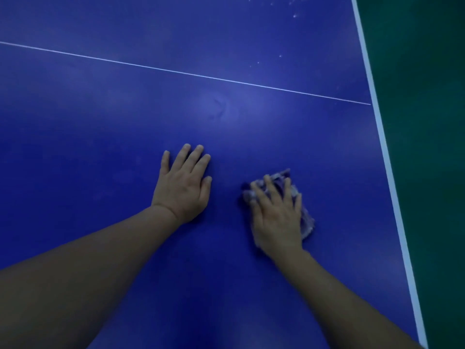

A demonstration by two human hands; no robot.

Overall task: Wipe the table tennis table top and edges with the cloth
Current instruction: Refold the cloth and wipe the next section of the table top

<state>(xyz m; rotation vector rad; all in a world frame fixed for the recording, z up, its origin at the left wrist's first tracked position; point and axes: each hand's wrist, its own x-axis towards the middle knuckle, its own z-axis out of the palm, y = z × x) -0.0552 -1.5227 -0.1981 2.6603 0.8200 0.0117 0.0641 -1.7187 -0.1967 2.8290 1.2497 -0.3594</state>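
The blue table tennis table top (226, 109) fills most of the head view. My left hand (183, 185) lies flat on it, palm down, fingers straight and a little spread. To its right, my right hand (276, 215) presses a crumpled bluish-white cloth (305, 217) onto the surface with fingers spread over it. The cloth shows past the fingertips and along the hand's right side; the rest is hidden under the palm. The cloth lies a short way left of the white edge stripe (385, 147).
A thin white centre line (191, 74) crosses the top from left to right. Small pale specks (294, 15) dot the far right corner area. Beyond the table's right edge lies dark green floor (427, 122).
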